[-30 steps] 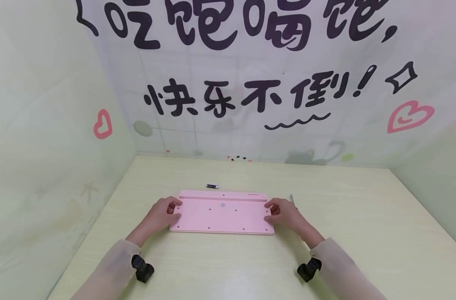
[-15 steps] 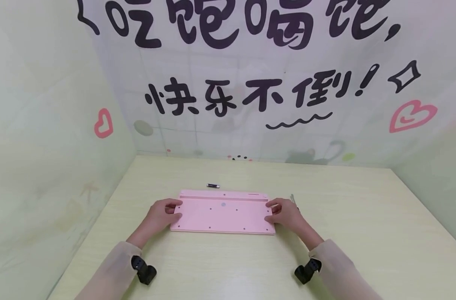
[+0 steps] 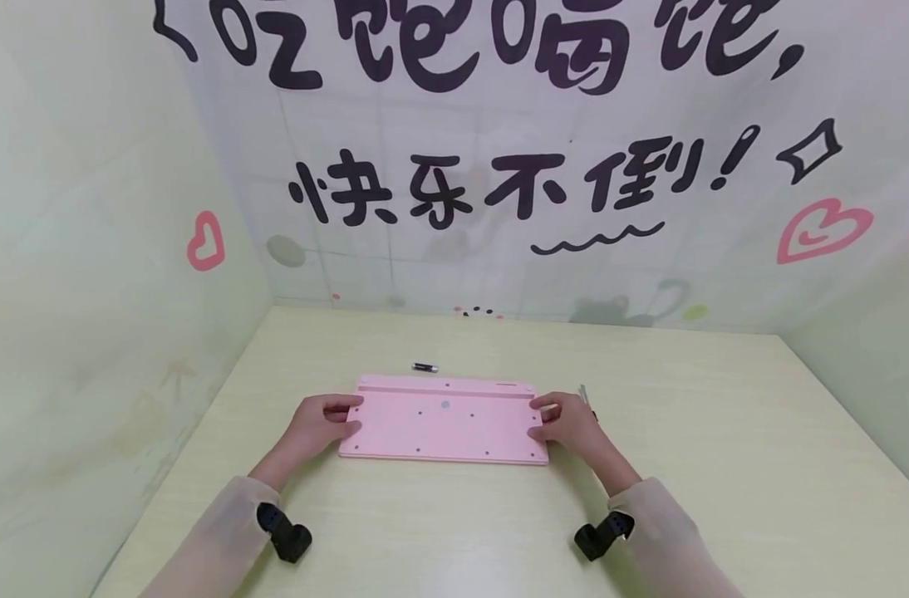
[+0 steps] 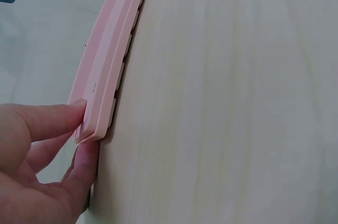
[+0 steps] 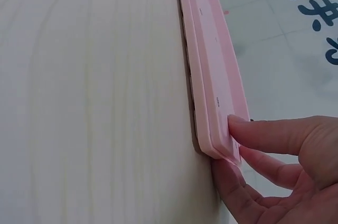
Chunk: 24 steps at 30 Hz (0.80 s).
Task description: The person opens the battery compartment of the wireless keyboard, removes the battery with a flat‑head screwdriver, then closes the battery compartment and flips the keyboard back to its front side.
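A pink keyboard [image 3: 443,433] lies underside up in the middle of the table, small screws dotting its back. Its key edges [image 4: 120,76] face down toward the tabletop in the left wrist view. My left hand [image 3: 311,428] pinches the left end, thumb on the underside and fingers beneath. The right end is gripped the same way by my right hand [image 3: 572,425], as the right wrist view also shows. Just behind the keyboard lies a small dark and silver cylinder [image 3: 425,367], like a battery.
A thin metal rod [image 3: 584,394] sticks out behind my right hand, the remainder mostly hidden. Printed cloth walls [image 3: 454,266] enclose the pale wooden table [image 3: 439,523] at the back and both sides.
Both hands keep their hold on the keyboard's ends, and it stays in nearly the same place. The right forearm and its wrist camera have shifted slightly leftward.
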{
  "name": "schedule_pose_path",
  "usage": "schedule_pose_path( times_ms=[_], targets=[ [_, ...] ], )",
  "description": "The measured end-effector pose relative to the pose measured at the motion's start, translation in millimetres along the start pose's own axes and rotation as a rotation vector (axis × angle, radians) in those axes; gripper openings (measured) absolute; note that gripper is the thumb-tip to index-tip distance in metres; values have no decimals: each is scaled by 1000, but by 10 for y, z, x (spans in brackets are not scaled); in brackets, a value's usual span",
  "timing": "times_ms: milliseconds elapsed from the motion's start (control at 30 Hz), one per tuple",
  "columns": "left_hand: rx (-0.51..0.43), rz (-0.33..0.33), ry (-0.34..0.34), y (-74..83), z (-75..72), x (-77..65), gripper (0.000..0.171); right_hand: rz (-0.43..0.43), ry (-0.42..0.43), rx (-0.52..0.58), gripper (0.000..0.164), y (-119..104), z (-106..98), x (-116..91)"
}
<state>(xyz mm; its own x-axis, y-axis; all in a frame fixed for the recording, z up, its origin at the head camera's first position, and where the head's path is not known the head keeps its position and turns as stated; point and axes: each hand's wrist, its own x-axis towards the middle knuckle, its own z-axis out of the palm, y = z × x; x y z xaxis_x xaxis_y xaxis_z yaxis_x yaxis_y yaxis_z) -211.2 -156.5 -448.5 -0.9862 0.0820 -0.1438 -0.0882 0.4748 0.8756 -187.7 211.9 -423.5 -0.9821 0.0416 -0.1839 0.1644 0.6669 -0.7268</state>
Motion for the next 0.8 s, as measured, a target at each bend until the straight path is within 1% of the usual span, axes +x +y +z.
schedule_pose_path(
  times_ms=[200,367,533,667,800],
  targets=[
    [-13,-12,21,16,15,-26,36,46,2,50,38,-24,-4,6],
    [-28,-22,41,36,18,-35,38,54,11,84,39,-23,16,13],
    [-49,-48,51,52,23,-44,38,70,8,102,38,-24,30,14],
    [-60,-41,62,64,36,-51,39,86,5,132,37,-11,25,6],
    [-80,-48,76,65,51,-39,40,87,-2,158,37,3,15,5]
  ],
)
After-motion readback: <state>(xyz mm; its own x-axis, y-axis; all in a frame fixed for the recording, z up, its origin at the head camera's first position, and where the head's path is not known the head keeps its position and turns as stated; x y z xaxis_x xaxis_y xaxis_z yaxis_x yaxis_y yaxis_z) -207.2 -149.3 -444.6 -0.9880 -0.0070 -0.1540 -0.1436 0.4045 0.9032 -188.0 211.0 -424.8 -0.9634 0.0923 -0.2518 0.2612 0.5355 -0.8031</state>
